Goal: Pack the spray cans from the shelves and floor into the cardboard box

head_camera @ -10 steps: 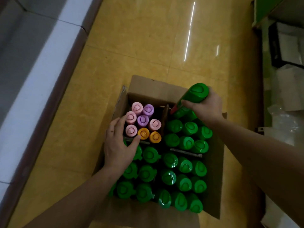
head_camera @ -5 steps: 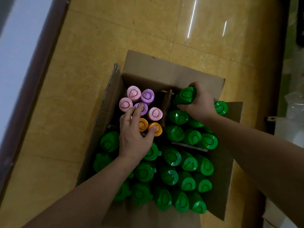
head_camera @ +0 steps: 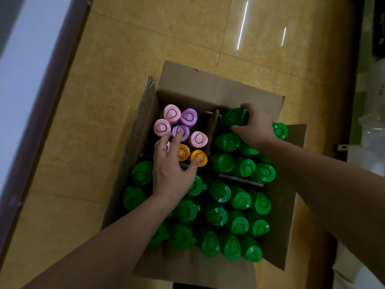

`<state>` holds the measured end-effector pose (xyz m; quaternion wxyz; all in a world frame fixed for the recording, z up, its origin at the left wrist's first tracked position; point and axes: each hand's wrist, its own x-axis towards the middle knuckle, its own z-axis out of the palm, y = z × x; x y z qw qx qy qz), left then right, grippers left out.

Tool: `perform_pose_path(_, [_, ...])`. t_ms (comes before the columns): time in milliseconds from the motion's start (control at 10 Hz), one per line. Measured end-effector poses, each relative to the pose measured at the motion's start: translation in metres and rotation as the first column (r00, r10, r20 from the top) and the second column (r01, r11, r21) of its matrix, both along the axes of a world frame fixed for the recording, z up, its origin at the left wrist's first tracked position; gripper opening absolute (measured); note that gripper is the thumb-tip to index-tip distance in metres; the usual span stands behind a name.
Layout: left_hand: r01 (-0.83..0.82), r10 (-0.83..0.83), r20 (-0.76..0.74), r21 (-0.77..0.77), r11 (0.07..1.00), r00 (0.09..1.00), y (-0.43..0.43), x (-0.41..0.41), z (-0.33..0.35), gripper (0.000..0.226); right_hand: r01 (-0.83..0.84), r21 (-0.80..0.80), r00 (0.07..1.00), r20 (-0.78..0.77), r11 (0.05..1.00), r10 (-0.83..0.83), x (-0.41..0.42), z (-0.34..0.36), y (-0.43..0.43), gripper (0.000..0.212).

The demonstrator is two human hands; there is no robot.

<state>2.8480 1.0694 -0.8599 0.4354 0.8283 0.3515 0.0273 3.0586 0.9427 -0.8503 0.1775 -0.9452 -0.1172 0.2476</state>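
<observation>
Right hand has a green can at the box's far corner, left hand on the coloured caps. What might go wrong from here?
1. The green-capped can in the right hand sits tight against the cardboard divider; forcing it down may buckle the divider.
2. The left hand rests on the orange-capped can and purple-capped can, with a gap beside them; leaning there might tip them.
3. The cardboard box is crowded, so this can may not seat.

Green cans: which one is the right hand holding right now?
The green can farthest from the person, right beside the cardboard divider. It alone has the right hand curled round its cap.
</observation>
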Motion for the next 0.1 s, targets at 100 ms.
perform_pose_path(100, [-0.03, 0.03, -0.028, -0.001, 1.0, 0.999, 0.0007, -0.0072, 0.016, 0.083, -0.009, 0.025, 1.0, 0.022, 1.0, 0.008, -0.0086, 0.0231, -0.0048, 0.07])
